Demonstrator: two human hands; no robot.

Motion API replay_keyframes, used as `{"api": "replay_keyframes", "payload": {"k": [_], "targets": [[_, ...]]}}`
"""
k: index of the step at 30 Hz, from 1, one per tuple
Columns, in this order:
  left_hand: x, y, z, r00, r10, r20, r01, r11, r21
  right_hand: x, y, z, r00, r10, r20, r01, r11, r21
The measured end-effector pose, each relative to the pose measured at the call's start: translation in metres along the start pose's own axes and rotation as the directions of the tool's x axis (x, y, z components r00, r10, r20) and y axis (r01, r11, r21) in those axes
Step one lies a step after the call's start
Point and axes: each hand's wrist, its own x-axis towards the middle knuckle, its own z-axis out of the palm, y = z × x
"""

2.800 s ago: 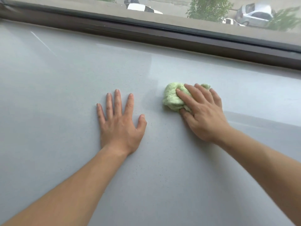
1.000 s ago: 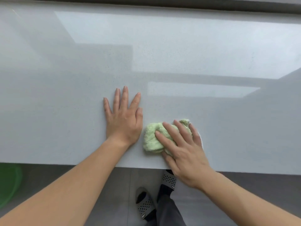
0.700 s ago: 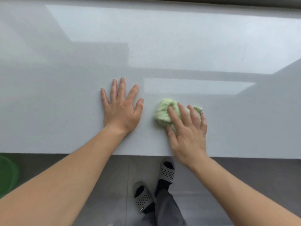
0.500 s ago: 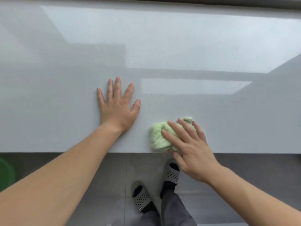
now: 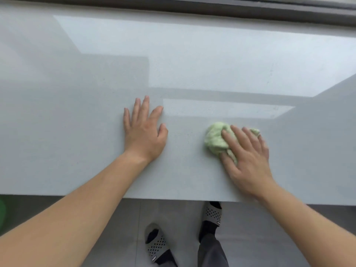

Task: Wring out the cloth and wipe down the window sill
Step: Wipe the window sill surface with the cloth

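Note:
A wide, glossy pale grey window sill point(image 5: 77, 112) fills most of the view. On it, right of centre, lies a crumpled light green cloth point(image 5: 215, 139). My right hand point(image 5: 248, 160) presses down on the cloth, fingers spread over its right half, and hides part of it. My left hand point(image 5: 144, 132) lies flat on the bare sill to the left of the cloth, fingers apart, holding nothing. A gap of bare sill separates the two hands.
The dark window frame point(image 5: 192, 8) runs along the far edge. The sill's near edge point(image 5: 173, 198) crosses the lower view. Below it are the tiled floor, my two feet in grey slippers point(image 5: 157, 245), and a green object point(image 5: 2, 211) at the far left.
My right hand has slid the cloth away from the sill's near edge and to the right. My left hand stays flat in the same spot.

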Motion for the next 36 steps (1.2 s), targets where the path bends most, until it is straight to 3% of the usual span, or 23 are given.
{"api": "replay_keyframes", "payload": {"k": [2, 4, 5, 7, 9, 11, 15, 17, 20, 22, 24, 26, 29, 31, 33, 36], "targets": [[0.013, 0.018, 0.008, 0.994, -0.099, 0.037, 0.1, 0.994, -0.036, 0.042, 0.011, -0.007, 0.98, 0.193, -0.039, -0.191, 0.98, 0.049], [0.02, 0.03, 0.016, 0.984, -0.17, 0.043, 0.168, 0.985, 0.043, 0.059, 0.003, -0.006, 0.963, 0.262, -0.068, -0.258, 0.964, 0.062], [0.02, 0.033, 0.018, 0.982, -0.187, 0.031, 0.184, 0.98, 0.076, 0.056, -0.005, -0.004, 0.974, 0.211, -0.083, -0.208, 0.977, 0.041], [0.02, 0.035, 0.021, 0.981, -0.194, 0.004, 0.193, 0.978, 0.077, 0.036, -0.014, 0.001, 0.998, -0.027, -0.051, 0.025, 0.999, -0.027], [0.022, 0.034, 0.02, 0.979, -0.202, 0.001, 0.202, 0.978, 0.057, 0.029, -0.004, -0.001, 0.968, -0.251, 0.028, 0.252, 0.967, -0.046], [0.025, 0.036, 0.018, 0.976, -0.216, -0.018, 0.217, 0.975, 0.053, 0.057, 0.02, -0.008, 0.953, -0.298, 0.052, 0.301, 0.952, -0.048], [0.047, 0.051, 0.017, 0.981, -0.169, -0.099, 0.166, 0.985, -0.043, 0.155, 0.042, -0.026, 0.997, 0.077, -0.011, -0.076, 0.996, 0.047], [0.065, 0.059, 0.02, 0.986, -0.135, -0.094, 0.129, 0.989, -0.066, 0.178, 0.032, -0.028, 0.986, 0.167, -0.018, -0.165, 0.983, 0.084], [0.092, 0.071, 0.023, 0.985, -0.137, -0.102, 0.126, 0.986, -0.109, 0.157, 0.011, -0.019, 0.996, -0.087, -0.032, 0.087, 0.996, 0.006], [0.107, 0.077, 0.023, 0.983, -0.156, -0.097, 0.138, 0.975, -0.172, 0.146, 0.018, -0.022, 0.965, -0.26, 0.039, 0.261, 0.965, -0.016], [0.116, 0.081, 0.023, 0.977, -0.198, -0.075, 0.181, 0.965, -0.189, 0.169, 0.04, -0.029, 0.952, -0.297, 0.068, 0.298, 0.955, 0.0], [0.123, 0.086, 0.026, 0.971, -0.236, -0.039, 0.229, 0.965, -0.127, 0.213, 0.059, -0.035, 0.982, -0.187, -0.008, 0.187, 0.982, -0.01], [0.132, 0.101, 0.033, 0.96, -0.28, 0.014, 0.28, 0.959, -0.028, 0.275, 0.062, -0.042, 0.994, 0.093, -0.054, -0.09, 0.994, 0.061], [0.137, 0.111, 0.04, 0.957, -0.29, 0.001, 0.289, 0.953, 0.087, 0.288, 0.046, -0.04, 0.989, 0.134, -0.07, -0.129, 0.989, 0.072], [0.136, 0.115, 0.045, 0.959, -0.281, -0.026, 0.281, 0.939, 0.198, 0.275, 0.032, -0.034, 0.997, -0.033, -0.068, 0.035, 0.999, 0.028], [0.136, 0.116, 0.048, 0.957, -0.286, -0.041, 0.287, 0.926, 0.244, 0.272, 0.04, -0.037, 0.952, -0.307, -0.011, 0.306, 0.951, -0.043]]}}
